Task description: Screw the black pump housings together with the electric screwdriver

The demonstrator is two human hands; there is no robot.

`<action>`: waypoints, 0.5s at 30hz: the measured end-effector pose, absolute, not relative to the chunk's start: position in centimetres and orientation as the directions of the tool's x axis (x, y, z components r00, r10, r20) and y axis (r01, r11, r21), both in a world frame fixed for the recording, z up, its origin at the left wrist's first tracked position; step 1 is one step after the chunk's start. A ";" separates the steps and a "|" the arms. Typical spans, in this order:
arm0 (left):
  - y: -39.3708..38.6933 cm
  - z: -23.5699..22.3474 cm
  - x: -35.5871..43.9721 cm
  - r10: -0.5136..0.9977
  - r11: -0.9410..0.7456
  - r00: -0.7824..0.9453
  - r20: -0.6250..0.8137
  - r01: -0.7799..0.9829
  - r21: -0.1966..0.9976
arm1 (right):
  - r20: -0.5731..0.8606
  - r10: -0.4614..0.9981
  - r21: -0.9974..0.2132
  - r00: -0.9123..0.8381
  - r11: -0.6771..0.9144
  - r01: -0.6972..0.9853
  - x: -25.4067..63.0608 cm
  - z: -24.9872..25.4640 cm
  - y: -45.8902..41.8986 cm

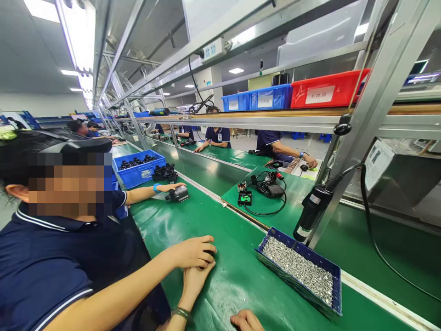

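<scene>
While the wearer's left hand (246, 321) rested at six o'clock, finger state impossible to tell, the screw tray (330, 294) sat at two o'clock; a careful reach would probably avoid spills.

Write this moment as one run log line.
left hand flat on green belt, under co-worker's hand | right hand at frame bottom | screw tray nearby

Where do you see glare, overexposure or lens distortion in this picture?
Head view: the ceiling lights at top left are blown out to plain white. Head view: the green belt shows pale glare streaks near the bottom. Head view: the wide lens slants the frame post and stretches the corners. Head view: the tray of screws is sharp.
</scene>
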State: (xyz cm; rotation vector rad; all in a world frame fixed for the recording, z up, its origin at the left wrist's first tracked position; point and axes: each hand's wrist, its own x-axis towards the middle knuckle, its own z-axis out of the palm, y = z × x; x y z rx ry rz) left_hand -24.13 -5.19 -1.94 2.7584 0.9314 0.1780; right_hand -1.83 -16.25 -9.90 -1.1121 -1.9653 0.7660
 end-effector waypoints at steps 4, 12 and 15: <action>-2.6 -1.0 -27.0 0.661 -0.725 0.750 -0.023 0.647 0.235 | 0.358 0.869 -0.750 -0.340 0.485 0.450 -12.0 -5.9 -11.4; -6.3 -3.8 -25.1 0.997 -0.039 0.048 -0.055 0.987 0.154 | 0.387 0.860 -0.706 -0.333 0.508 0.493 -14.8 -4.0 -10.5; -8.6 -7.3 -21.1 0.948 0.315 -0.319 0.009 0.940 0.131 | 0.390 0.848 -0.683 -0.359 0.527 0.505 -11.9 -4.2 -11.8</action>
